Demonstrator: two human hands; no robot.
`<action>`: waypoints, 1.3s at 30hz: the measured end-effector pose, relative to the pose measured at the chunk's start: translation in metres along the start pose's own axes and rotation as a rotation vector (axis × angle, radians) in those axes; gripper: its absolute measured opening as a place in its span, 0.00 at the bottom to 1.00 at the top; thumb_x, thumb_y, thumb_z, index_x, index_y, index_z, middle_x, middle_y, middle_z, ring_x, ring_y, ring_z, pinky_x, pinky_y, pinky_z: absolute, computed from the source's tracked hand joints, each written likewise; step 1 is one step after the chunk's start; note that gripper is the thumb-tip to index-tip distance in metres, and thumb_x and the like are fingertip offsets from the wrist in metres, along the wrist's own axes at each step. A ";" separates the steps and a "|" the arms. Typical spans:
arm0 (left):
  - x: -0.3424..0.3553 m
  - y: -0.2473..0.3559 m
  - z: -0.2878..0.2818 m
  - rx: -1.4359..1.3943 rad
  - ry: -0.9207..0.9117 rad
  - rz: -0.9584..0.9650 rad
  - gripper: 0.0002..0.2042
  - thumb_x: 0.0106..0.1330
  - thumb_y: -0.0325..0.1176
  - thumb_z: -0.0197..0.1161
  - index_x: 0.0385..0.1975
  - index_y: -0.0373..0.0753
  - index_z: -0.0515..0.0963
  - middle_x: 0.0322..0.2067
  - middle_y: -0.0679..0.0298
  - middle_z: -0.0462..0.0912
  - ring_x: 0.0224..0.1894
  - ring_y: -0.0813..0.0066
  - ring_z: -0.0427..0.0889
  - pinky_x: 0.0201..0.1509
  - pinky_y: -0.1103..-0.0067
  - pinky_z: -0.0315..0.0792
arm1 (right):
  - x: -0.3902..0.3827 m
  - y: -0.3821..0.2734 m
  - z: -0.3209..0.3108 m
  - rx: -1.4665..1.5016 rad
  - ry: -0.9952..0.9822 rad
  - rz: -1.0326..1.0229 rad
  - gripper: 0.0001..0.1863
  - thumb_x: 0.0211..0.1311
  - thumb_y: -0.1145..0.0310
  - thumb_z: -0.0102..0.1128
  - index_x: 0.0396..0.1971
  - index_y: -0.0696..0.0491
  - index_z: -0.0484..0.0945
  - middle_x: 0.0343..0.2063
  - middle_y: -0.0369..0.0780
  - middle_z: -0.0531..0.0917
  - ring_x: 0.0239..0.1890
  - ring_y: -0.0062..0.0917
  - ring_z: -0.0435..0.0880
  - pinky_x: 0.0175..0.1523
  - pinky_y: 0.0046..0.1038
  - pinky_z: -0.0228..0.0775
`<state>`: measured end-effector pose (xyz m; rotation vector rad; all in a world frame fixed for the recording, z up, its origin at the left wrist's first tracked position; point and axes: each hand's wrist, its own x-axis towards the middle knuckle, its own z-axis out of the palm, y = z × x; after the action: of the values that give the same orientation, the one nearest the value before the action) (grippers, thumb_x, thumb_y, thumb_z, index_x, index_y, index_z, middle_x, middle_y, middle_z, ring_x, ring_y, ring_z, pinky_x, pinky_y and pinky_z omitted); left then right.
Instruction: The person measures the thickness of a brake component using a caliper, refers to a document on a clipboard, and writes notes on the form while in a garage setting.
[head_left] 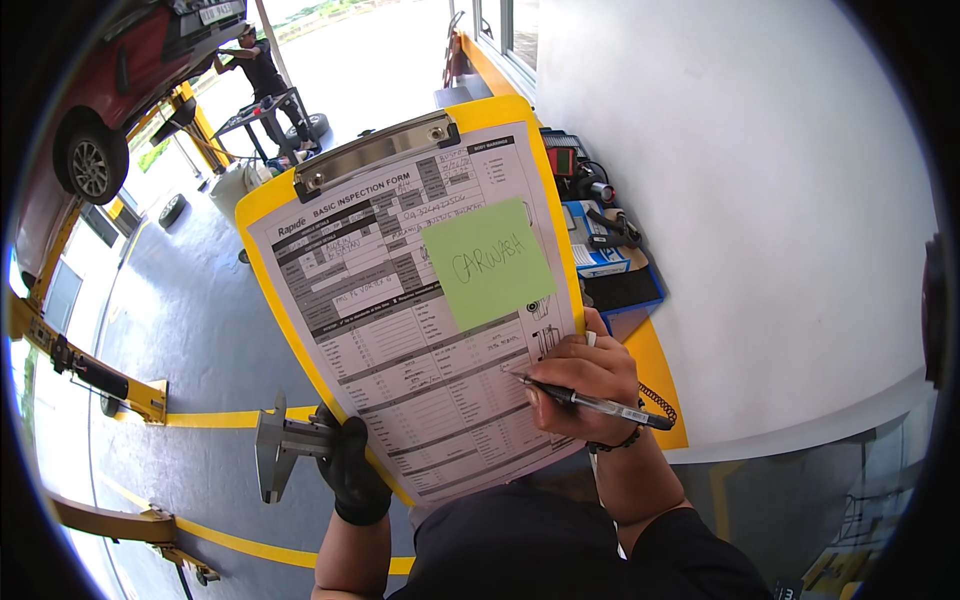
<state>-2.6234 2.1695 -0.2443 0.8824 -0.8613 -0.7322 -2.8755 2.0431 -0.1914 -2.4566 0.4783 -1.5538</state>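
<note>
A yellow clipboard (253,232) with a metal clip (370,150) fills the middle, holding a printed form (440,420) with handwriting and a green sticky note (489,262). My left hand (355,470), in a black glove, grips the clipboard's lower left side and a metal caliper (276,450) that sticks out leftward. My right hand (590,385) is bare and closed around a dark pen (610,407), its tip on or just over the form's lower right part. A coiled cord hangs by that wrist.
At upper left a red car (120,50) is raised on a yellow lift (140,400). A co-worker (262,75) stands by a cart (250,120); a loose wheel (172,208) lies on the floor. Tool cases (610,250) sit behind the clipboard, beside a white wall (760,220).
</note>
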 end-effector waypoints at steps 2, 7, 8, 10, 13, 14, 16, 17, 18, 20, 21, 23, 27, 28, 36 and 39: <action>-0.002 -0.005 -0.005 0.156 0.047 0.006 0.20 0.68 0.35 0.52 0.56 0.32 0.71 0.46 0.53 0.84 0.44 0.67 0.85 0.49 0.73 0.77 | -0.001 0.001 0.000 0.014 0.005 -0.007 0.10 0.47 0.67 0.72 0.31 0.50 0.81 0.26 0.38 0.87 0.29 0.26 0.87 0.48 0.35 0.67; -0.003 -0.006 -0.006 0.155 0.028 0.012 0.20 0.68 0.35 0.53 0.56 0.32 0.71 0.46 0.53 0.83 0.44 0.67 0.85 0.49 0.73 0.77 | -0.001 0.000 0.000 -0.001 0.002 0.007 0.10 0.47 0.69 0.71 0.31 0.50 0.81 0.26 0.38 0.87 0.27 0.25 0.86 0.48 0.35 0.67; -0.003 -0.006 -0.006 0.162 0.032 0.024 0.20 0.68 0.35 0.53 0.56 0.32 0.71 0.46 0.53 0.83 0.43 0.67 0.85 0.48 0.73 0.77 | -0.001 -0.001 -0.001 -0.001 0.002 0.004 0.11 0.47 0.69 0.71 0.32 0.50 0.81 0.25 0.38 0.87 0.27 0.25 0.86 0.48 0.35 0.67; -0.002 -0.004 -0.003 0.115 0.039 0.004 0.20 0.68 0.35 0.53 0.56 0.32 0.71 0.45 0.53 0.84 0.43 0.68 0.85 0.48 0.74 0.77 | -0.001 -0.001 -0.001 0.006 0.006 0.006 0.11 0.46 0.69 0.71 0.32 0.50 0.81 0.25 0.38 0.87 0.26 0.25 0.85 0.48 0.35 0.67; -0.002 -0.002 -0.004 0.072 0.016 -0.015 0.20 0.68 0.35 0.53 0.56 0.32 0.71 0.45 0.54 0.84 0.42 0.68 0.85 0.47 0.74 0.78 | -0.005 0.001 0.000 0.040 0.035 0.025 0.11 0.46 0.69 0.71 0.32 0.49 0.81 0.24 0.38 0.86 0.25 0.24 0.84 0.47 0.34 0.67; -0.002 -0.001 -0.004 0.062 0.003 -0.020 0.20 0.68 0.35 0.53 0.56 0.32 0.71 0.45 0.54 0.84 0.42 0.68 0.85 0.47 0.74 0.78 | -0.005 0.001 0.000 0.055 0.048 0.034 0.11 0.46 0.69 0.71 0.32 0.49 0.81 0.24 0.37 0.86 0.25 0.24 0.84 0.46 0.34 0.67; -0.004 0.000 -0.001 0.036 0.026 -0.021 0.20 0.68 0.35 0.53 0.56 0.31 0.71 0.45 0.53 0.84 0.42 0.68 0.85 0.47 0.74 0.77 | -0.006 0.000 0.000 0.044 0.041 0.041 0.11 0.46 0.69 0.72 0.32 0.49 0.81 0.23 0.37 0.86 0.24 0.23 0.83 0.46 0.34 0.66; -0.005 0.001 0.001 0.023 0.038 -0.022 0.20 0.68 0.35 0.53 0.56 0.31 0.71 0.45 0.53 0.84 0.42 0.68 0.85 0.47 0.74 0.77 | -0.006 -0.001 0.000 0.039 0.038 0.044 0.11 0.46 0.69 0.72 0.32 0.49 0.81 0.23 0.37 0.86 0.24 0.23 0.83 0.46 0.34 0.66; -0.006 0.001 0.001 0.011 0.032 -0.023 0.20 0.68 0.35 0.53 0.56 0.31 0.71 0.45 0.53 0.84 0.42 0.69 0.85 0.47 0.74 0.77 | -0.006 -0.001 0.001 0.039 0.043 0.036 0.12 0.46 0.69 0.72 0.32 0.49 0.81 0.23 0.37 0.86 0.24 0.23 0.83 0.46 0.33 0.66; -0.007 0.001 0.000 -0.014 0.021 -0.024 0.20 0.68 0.35 0.53 0.56 0.31 0.71 0.45 0.53 0.84 0.41 0.69 0.85 0.47 0.74 0.77 | -0.005 -0.002 0.002 0.038 0.054 0.020 0.12 0.46 0.69 0.72 0.32 0.49 0.81 0.23 0.36 0.86 0.24 0.23 0.83 0.47 0.33 0.66; -0.007 0.001 0.001 -0.009 0.024 -0.023 0.20 0.68 0.35 0.53 0.56 0.31 0.71 0.45 0.53 0.84 0.42 0.69 0.85 0.47 0.74 0.77 | -0.005 -0.001 0.001 0.036 0.049 0.018 0.12 0.46 0.69 0.73 0.32 0.49 0.81 0.22 0.36 0.86 0.24 0.22 0.83 0.47 0.33 0.66; -0.008 0.001 0.002 0.002 0.030 -0.020 0.20 0.68 0.35 0.52 0.56 0.30 0.71 0.45 0.53 0.84 0.42 0.68 0.85 0.47 0.74 0.77 | -0.006 0.000 0.001 0.032 0.039 0.013 0.12 0.46 0.69 0.73 0.32 0.49 0.81 0.22 0.36 0.85 0.24 0.22 0.83 0.47 0.34 0.66; -0.010 0.002 0.003 -0.048 0.023 -0.027 0.18 0.69 0.31 0.52 0.55 0.30 0.71 0.46 0.54 0.83 0.43 0.70 0.84 0.48 0.73 0.76 | -0.004 0.000 0.002 0.016 0.041 0.002 0.12 0.46 0.69 0.73 0.32 0.49 0.81 0.22 0.35 0.85 0.24 0.22 0.83 0.48 0.34 0.65; -0.011 0.002 0.004 -0.054 0.034 -0.029 0.18 0.69 0.31 0.52 0.55 0.30 0.71 0.46 0.54 0.83 0.43 0.69 0.84 0.48 0.73 0.76 | -0.004 -0.001 0.002 0.016 0.045 -0.004 0.12 0.46 0.69 0.73 0.32 0.49 0.81 0.22 0.34 0.85 0.24 0.21 0.83 0.48 0.34 0.66; -0.013 0.003 0.004 -0.054 0.031 -0.024 0.18 0.69 0.31 0.52 0.56 0.29 0.70 0.46 0.54 0.83 0.44 0.69 0.84 0.49 0.73 0.76 | -0.004 -0.002 0.002 0.010 0.053 -0.009 0.12 0.47 0.69 0.73 0.33 0.49 0.81 0.22 0.35 0.86 0.24 0.22 0.83 0.49 0.34 0.66; -0.013 0.006 0.005 -0.060 0.026 -0.027 0.18 0.69 0.30 0.52 0.55 0.30 0.71 0.45 0.54 0.83 0.43 0.70 0.83 0.48 0.73 0.76 | -0.004 -0.002 0.002 0.009 0.056 -0.010 0.11 0.47 0.69 0.73 0.32 0.49 0.81 0.22 0.35 0.85 0.23 0.22 0.83 0.49 0.34 0.66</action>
<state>-2.6331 2.1808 -0.2417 0.8498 -0.8017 -0.7649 -2.8753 2.0463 -0.1947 -2.4184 0.4686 -1.6283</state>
